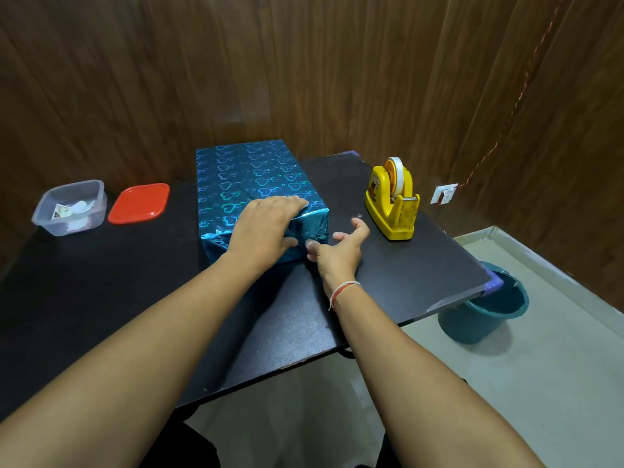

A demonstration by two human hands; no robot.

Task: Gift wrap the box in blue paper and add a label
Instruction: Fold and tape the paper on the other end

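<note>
While the left hand (266, 228) lay flat, pinning the near-end fold of the box (256, 194) mid-table, the right hand (341, 251) hovered open and empty beside it; best to keep pressing and fetch tape from the dispenser (391, 201).

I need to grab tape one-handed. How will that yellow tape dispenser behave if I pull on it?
The yellow tape dispenser looks chunky with a broad base, so it probably stays upright. On the smooth dark table it may slide. The right hand is nearest.

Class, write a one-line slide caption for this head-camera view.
Left hand presses folded blue paper on the box; right hand open beside it.
</note>
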